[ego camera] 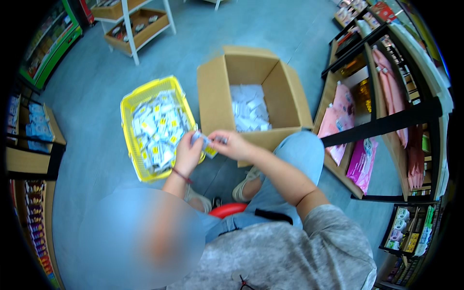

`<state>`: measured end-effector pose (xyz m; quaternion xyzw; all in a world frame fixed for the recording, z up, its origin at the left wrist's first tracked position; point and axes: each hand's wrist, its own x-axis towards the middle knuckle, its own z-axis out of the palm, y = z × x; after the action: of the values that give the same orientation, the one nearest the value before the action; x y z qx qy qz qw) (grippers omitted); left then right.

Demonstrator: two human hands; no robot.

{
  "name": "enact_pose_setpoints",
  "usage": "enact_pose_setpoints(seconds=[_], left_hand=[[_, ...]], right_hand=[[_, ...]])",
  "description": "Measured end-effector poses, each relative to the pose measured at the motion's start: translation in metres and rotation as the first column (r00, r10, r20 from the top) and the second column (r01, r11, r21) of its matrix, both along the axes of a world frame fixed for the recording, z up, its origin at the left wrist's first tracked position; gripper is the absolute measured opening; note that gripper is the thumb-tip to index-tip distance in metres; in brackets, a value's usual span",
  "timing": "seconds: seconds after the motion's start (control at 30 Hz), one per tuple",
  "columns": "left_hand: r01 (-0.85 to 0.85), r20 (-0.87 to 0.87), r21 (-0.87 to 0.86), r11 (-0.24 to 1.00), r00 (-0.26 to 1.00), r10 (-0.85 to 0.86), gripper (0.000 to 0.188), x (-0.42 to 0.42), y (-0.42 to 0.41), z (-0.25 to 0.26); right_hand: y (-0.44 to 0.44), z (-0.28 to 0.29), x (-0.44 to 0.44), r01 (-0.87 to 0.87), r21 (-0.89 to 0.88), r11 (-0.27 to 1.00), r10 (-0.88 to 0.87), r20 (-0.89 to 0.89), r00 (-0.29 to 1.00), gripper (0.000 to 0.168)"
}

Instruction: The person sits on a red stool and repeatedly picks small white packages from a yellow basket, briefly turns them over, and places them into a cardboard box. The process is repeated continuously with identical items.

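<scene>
My left hand [189,150] and my right hand [229,144] meet in front of me, both closed on a small white and yellow packet [209,148]. A small greyish item also shows at the fingers of my right hand, too blurred to name. Just left of my hands stands a yellow plastic basket [126,125] filled with many small white and blue packets [156,130] with yellow marks. Beyond my right hand is an open cardboard box [214,98], its flaps spread outward. Many small white packets or cards [250,107] lie inside it.
Shelves with pink packages [339,108] stand close on the right. More stocked shelves [34,159] line the left, near a green-framed display cooler [58,50]. A white rack with wooden trays [139,30] stands ahead. Between my legs shows a red seat edge [227,210].
</scene>
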<state>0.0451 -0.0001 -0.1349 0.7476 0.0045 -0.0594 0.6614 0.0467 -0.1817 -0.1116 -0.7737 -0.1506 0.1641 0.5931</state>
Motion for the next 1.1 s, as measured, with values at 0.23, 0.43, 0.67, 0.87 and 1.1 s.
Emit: enact_pose_setpoints(seconds=[0.23, 0.43, 0.67, 0.87, 1.1], left_hand=[[-0.088, 0.017, 0.060, 0.994, 0.996, 0.087, 0.028, 0.003, 0.002, 0.015], [-0.132, 0.168, 0.232, 0.964, 0.981, 0.094, 0.025, 0.005, 0.008, 0.016], [-0.080, 0.285, 0.322, 0.943, 0.958, -0.016, 0.026, -0.001, -0.001, 0.022], [-0.201, 0.245, 0.235, 0.951, 0.959, 0.142, 0.025, 0.003, 0.020, 0.052], [-0.075, 0.265, 0.412, 0.908, 0.963, -0.041, 0.026, -0.012, 0.023, 0.059]], right_hand=[[-0.006, 0.005, 0.000, -0.066, 0.068, 0.996, 0.072, -0.090, 0.993, 0.034], [-0.001, 0.014, -0.007, -0.149, 0.043, 0.988, 0.153, -0.116, 0.981, 0.049], [0.008, -0.013, -0.005, -0.184, -0.037, 0.982, 0.181, -0.073, 0.981, 0.045], [0.001, -0.015, -0.012, -0.087, -0.016, 0.996, 0.084, -0.133, 0.988, 0.037], [0.004, -0.007, -0.009, 0.382, 0.383, 0.841, -0.063, -0.632, 0.772, 0.036]])
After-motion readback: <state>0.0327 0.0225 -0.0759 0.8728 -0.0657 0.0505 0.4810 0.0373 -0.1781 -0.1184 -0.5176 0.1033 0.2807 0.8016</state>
